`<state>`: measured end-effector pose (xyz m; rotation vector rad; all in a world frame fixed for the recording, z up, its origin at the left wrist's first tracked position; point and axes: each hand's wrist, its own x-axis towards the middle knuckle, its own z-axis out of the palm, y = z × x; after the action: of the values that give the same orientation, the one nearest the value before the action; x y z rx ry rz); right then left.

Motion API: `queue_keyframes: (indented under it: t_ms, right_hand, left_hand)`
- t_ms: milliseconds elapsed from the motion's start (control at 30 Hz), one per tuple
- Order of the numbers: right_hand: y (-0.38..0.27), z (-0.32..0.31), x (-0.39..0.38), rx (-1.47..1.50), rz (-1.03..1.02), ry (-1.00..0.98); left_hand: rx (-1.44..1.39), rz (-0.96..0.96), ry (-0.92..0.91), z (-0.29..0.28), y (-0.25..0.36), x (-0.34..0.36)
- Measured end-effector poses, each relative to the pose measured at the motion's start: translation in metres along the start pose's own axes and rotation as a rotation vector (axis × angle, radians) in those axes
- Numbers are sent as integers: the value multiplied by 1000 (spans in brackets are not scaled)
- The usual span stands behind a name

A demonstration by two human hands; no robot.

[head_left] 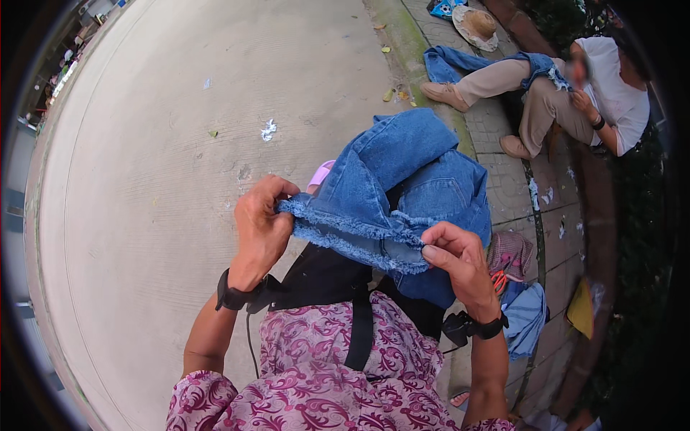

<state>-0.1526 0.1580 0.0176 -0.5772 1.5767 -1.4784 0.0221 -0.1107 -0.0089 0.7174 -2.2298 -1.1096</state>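
A pair of blue jeans (402, 154) lies bunched over my lap, a back pocket showing on its right part. Its frayed, fringed edge faces me and is spread into a long narrow opening. My left hand (262, 223) pinches the left end of this edge between thumb and fingers. At the other end, my right hand (461, 262) grips the fringe between thumb and forefinger. The edge is stretched between both hands. Part of the jeans hangs down past my right hand, and the folds hide the rest of the garment.
On the right, a seated person (611, 93) handles other jeans (460, 63). A straw hat (476, 27) lies behind. Beside my right arm are orange-handled scissors (499, 282), a light blue cloth (527, 316) and a yellow item (579, 309). White scraps (269, 130) dot the concrete.
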Motion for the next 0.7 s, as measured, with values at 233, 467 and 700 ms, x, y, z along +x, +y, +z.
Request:
queue_keyframes:
  t_ms: [233,467,700]
  right_hand:
    - [21,-2,17,147,4,81]
    - [22,4,14,25,21,51]
    - [31,5,13,16,-39,93]
  left_hand:
    - [65,261,-253,-1,63,-11]
    - [-988,576,-323,5,159,-60]
    - [-981,576,40,12,170,-80]
